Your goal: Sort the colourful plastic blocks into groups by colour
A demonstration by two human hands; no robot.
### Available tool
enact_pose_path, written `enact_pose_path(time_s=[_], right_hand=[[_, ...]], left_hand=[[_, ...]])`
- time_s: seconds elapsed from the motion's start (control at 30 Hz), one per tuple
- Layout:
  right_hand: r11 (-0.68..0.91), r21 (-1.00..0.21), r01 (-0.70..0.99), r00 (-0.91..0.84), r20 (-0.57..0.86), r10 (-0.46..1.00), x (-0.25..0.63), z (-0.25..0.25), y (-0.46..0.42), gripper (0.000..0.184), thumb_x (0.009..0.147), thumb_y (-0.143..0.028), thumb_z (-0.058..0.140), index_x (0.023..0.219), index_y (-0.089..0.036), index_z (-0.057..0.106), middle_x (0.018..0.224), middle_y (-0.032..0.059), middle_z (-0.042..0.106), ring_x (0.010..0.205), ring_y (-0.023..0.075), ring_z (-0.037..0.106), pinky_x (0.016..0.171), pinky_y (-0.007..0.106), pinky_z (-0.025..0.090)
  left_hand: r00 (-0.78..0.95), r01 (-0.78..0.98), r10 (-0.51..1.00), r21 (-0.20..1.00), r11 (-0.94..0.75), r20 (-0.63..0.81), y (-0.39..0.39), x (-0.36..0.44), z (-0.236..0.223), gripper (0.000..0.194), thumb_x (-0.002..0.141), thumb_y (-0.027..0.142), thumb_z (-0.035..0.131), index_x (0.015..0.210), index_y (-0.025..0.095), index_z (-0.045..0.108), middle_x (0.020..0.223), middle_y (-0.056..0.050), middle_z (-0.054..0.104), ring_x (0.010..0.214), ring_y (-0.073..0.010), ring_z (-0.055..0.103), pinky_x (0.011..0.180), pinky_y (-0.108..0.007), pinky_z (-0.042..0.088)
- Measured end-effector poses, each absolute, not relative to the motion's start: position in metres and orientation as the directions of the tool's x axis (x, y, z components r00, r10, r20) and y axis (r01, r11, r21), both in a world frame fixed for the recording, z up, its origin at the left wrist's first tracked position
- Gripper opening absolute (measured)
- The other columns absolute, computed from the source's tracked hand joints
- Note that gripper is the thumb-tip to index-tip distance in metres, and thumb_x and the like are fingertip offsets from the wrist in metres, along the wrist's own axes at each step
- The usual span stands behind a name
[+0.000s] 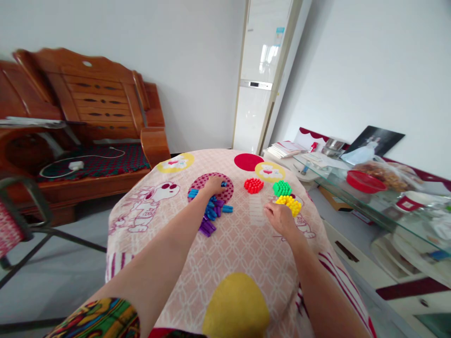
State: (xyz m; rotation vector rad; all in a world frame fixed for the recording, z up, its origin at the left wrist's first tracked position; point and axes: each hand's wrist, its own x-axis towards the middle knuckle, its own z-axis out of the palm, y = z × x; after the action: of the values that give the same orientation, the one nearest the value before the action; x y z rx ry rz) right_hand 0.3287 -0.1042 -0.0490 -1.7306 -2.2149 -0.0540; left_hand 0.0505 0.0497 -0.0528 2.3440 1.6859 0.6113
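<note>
My left hand [214, 185] reaches over the dotted dark-pink circle on the tablecloth, its fingers closed around a small blue plastic piece [223, 184]. Below its wrist lies a loose pile of blue pieces [210, 211] and purple pieces [207, 227]; the forearm hides part of it. On the right, my right hand [280, 218] rests low over the cloth with curled fingers, and I cannot see whether anything is inside. Just beyond it sits a cluster of yellow knobbly pieces [289, 204], partly covered by the hand. Green pieces [282, 188] and red pieces [253, 185] form separate clusters farther back.
A patterned pink cloth [232, 253] covers the round table. To the right, a glass-topped cabinet [352, 202] bears a red bowl [366, 182], papers and a photo. A wooden bench [95, 98] stands behind left, and a metal-framed chair [24, 220] at the near left.
</note>
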Motion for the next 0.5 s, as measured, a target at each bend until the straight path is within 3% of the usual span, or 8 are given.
enact_pose_path(time_s=[0.13,0.27,0.4,0.5], right_hand=[[0.265,-0.164,0.950,-0.214,0.275,0.937,0.329,-0.052,-0.103,0.025,0.094,-0.023,0.049,0.082,-0.019,0.071,0.080,0.0083,0.074,0.074,0.0186,0.064,0.062,0.028,0.032],[0.302,-0.157,0.940,-0.248,0.291,0.924,0.324,-0.056,-0.101,0.025,0.094,-0.023,0.049,0.080,-0.021,0.069,0.078,0.0069,0.074,0.071,0.0173,0.063,0.062,0.027,0.033],[0.332,-0.196,0.923,-0.269,0.288,0.919,0.316,-0.058,-0.102,0.026,0.095,-0.023,0.048,0.078,-0.020,0.068,0.078,0.0080,0.073,0.072,0.0185,0.063,0.065,0.029,0.035],[0.354,-0.239,0.904,-0.278,0.300,0.913,0.310,-0.059,-0.103,0.027,0.095,-0.024,0.049,0.076,-0.020,0.068,0.076,0.0083,0.072,0.072,0.0202,0.063,0.065,0.030,0.036]], left_hand=[[0.412,0.821,0.897,0.360,-0.443,0.161,0.022,0.038,-0.058,0.034,0.065,0.015,0.071,0.099,0.019,0.075,0.110,-0.009,0.075,0.109,-0.0281,0.065,0.100,-0.035,0.046],[0.516,0.732,0.844,0.437,-0.522,0.145,0.001,0.025,-0.052,0.045,0.062,0.014,0.067,0.105,0.024,0.076,0.107,-0.002,0.076,0.103,-0.0251,0.067,0.095,-0.032,0.049],[0.399,0.715,0.882,0.519,-0.469,0.249,-0.008,0.028,-0.044,0.048,0.068,0.015,0.061,0.113,0.020,0.075,0.106,-0.003,0.076,0.097,-0.0237,0.068,0.091,-0.032,0.051],[0.301,0.624,0.902,0.652,-0.431,0.309,-0.012,0.040,-0.042,0.049,0.070,0.014,0.056,0.116,0.018,0.073,0.098,-0.003,0.076,0.087,-0.0210,0.069,0.085,-0.032,0.054]])
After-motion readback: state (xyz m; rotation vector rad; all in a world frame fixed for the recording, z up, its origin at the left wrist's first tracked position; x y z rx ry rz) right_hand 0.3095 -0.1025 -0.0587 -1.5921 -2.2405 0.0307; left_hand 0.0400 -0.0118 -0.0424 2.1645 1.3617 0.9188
